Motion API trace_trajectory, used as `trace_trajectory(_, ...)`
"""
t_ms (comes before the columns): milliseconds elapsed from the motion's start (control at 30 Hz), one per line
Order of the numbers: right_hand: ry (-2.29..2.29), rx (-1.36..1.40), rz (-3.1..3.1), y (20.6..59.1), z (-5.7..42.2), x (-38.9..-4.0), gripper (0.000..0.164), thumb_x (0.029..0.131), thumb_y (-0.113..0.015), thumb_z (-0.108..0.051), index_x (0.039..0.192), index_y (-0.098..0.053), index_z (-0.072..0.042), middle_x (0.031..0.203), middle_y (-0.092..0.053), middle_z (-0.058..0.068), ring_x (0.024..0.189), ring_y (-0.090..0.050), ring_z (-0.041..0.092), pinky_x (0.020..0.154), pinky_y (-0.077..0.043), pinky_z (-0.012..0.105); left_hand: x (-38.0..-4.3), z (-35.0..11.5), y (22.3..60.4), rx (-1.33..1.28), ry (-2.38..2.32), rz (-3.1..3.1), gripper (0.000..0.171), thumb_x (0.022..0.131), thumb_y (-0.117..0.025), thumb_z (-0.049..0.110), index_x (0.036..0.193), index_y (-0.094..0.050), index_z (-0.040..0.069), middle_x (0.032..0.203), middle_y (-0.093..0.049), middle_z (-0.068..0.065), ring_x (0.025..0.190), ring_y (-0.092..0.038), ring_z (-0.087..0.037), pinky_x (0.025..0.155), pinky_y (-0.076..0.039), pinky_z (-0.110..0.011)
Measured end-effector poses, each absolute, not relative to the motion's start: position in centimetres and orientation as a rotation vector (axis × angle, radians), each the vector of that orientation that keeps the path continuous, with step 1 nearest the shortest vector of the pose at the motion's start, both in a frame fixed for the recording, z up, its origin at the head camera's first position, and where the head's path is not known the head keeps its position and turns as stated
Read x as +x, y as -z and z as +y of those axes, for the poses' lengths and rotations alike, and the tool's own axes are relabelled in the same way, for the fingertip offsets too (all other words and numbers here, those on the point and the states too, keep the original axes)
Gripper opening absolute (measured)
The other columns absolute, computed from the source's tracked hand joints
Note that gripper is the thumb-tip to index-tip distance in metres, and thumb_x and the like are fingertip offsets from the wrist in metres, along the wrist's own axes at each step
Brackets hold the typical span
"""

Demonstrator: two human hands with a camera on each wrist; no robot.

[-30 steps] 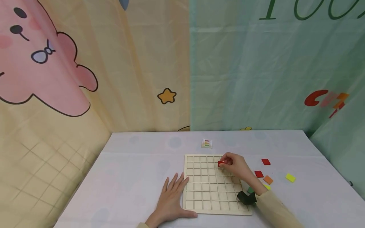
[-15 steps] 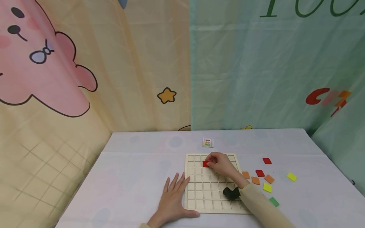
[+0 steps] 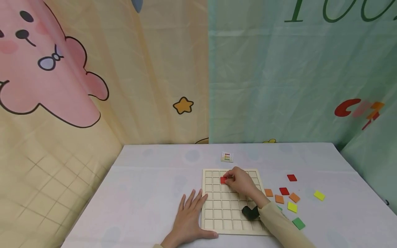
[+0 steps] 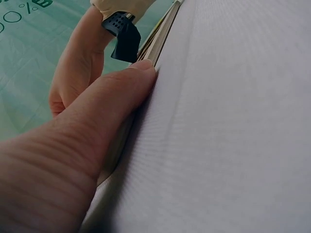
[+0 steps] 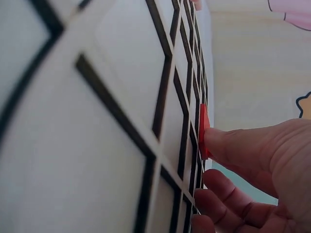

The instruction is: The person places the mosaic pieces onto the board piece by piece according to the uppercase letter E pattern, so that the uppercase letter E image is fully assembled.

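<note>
A pale wooden board (image 3: 213, 214) with a square grid lies on the table. My right hand (image 3: 242, 182) is over its upper part and pinches a small red square tile (image 3: 223, 180) at a cell in an upper row. In the right wrist view the thumb presses on the red tile (image 5: 202, 131), which lies at or very near the grid surface; the other fingers are bent beside it. My left hand (image 3: 187, 217) has its fingers spread along the board's left edge, its thumb by the front left corner. In the left wrist view the thumb (image 4: 121, 90) touches the board's edge.
Right of the board lie loose square tiles: red (image 3: 292, 177), orange (image 3: 294, 197), yellow (image 3: 319, 195) and green (image 3: 298, 223). Behind the board is a small card (image 3: 227, 157) with a coloured grid pattern. A black wrist camera (image 3: 250, 213) hangs over the board.
My right hand has moved left across the board with the red tile, then stayed at an upper-row cell. The tiles on the right are less covered by the arm. My left hand has stayed put.
</note>
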State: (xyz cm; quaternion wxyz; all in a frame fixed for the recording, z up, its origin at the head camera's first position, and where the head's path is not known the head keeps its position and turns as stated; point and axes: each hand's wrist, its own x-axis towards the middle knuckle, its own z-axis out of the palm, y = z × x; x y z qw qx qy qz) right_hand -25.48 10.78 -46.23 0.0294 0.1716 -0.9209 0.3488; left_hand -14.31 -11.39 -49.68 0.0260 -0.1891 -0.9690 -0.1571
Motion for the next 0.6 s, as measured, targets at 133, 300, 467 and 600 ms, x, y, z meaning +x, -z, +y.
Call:
trace_trajectory(133, -1.07, 0.582, -2.83, 46.1, 11.0, -25.3, 0.011, 0.085, -0.069, -0.005, 0.094, -0.075, -0.006, 0.081, -0.053, -0.001, 0.062, -0.042, 0.014, 0.056, -0.039, 0.03, -14.3, -11.4, 49.7, -0.586, 0.499, -2.998, 0.122, 0.057, -0.05, 0.091, 0.15, -0.028, 0.016, 0.156, -0.018, -0.005, 0.143, -0.006, -0.028, 0.111, 0.0, -0.054)
trace_trajectory(300, -1.061, 0.682, -2.828, 46.4, 11.7, -25.3, 0.018, 0.086, -0.067, -0.004, 0.103, -0.073, -0.002, 0.08, -0.052, -0.001, 0.063, -0.039, 0.014, 0.057, -0.035, 0.029, -14.3, -11.4, 49.8, -0.584, 0.497, -3.005, 0.123, 0.056, -0.049, 0.092, 0.151, -0.027, 0.016, 0.156, -0.018, -0.004, 0.143, -0.006, -0.028, 0.111, -0.001, -0.054)
trace_trajectory(467, -1.064, 0.873, -2.846, 46.3, 12.8, -25.1, 0.032, 0.088, -0.065, -0.005, 0.12, -0.065, 0.0, 0.092, -0.052, 0.003, 0.074, -0.042, 0.015, 0.063, -0.038, 0.031, -14.3, -11.3, 49.8, -0.586, 0.472, -2.995, 0.123, 0.056, -0.049, 0.092, 0.15, -0.028, 0.016, 0.156, -0.019, -0.005, 0.143, -0.007, -0.028, 0.111, -0.001, -0.054)
trace_trajectory(600, -1.089, 1.018, -2.82, 45.7, 14.2, -24.6, 0.038, 0.089, -0.065, -0.006, 0.126, -0.06, -0.001, 0.105, -0.058, 0.009, 0.088, -0.053, 0.022, 0.071, -0.047, 0.034, -14.3, -11.3, 49.7, -0.581, 0.471, -3.0, 0.123, 0.056, -0.049, 0.092, 0.15, -0.029, 0.016, 0.156, -0.019, -0.005, 0.143, -0.007, -0.028, 0.111, -0.001, -0.054)
